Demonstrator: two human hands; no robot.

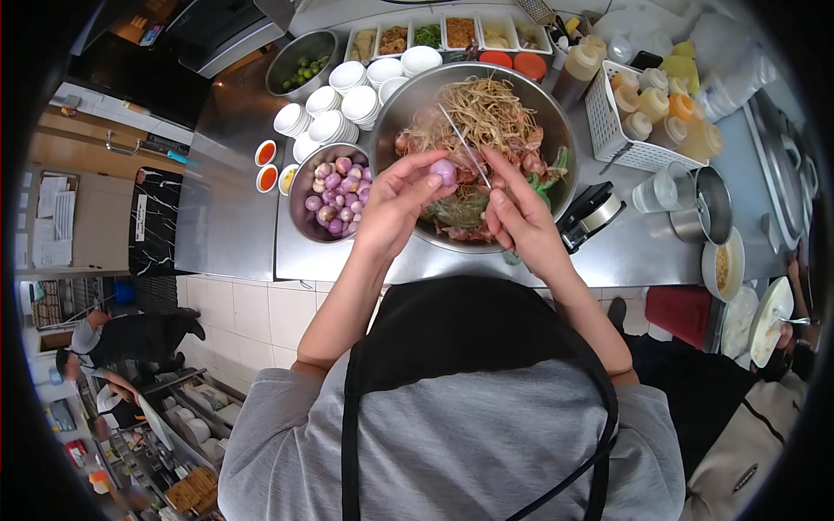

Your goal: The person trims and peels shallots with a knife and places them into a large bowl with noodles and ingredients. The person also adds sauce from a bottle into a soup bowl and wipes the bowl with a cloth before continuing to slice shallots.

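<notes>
My left hand (401, 198) pinches a peeled purple shallot (444, 172) between thumb and fingers. In my right hand (519, 208) is a knife (460, 139), its thin blade slanting up and left, close beside the shallot but seemingly apart from it. Both hands are over a large steel bowl (566, 122) that holds brown stringy roots (486, 108), pieces of reddish raw meat and some green stalks. Left of it, a smaller steel bowl (295, 217) is full of purple shallots (339, 193). The knife's handle is mostly hidden in my right hand.
Stacked white cups (334, 128) and a bowl of limes (306, 74) stand behind the shallots. Ingredient tubs (426, 36) line the back. At right are a white basket (608, 117) of bottles, a black-and-silver device (591, 217) and pots. Other people are at lower left and right.
</notes>
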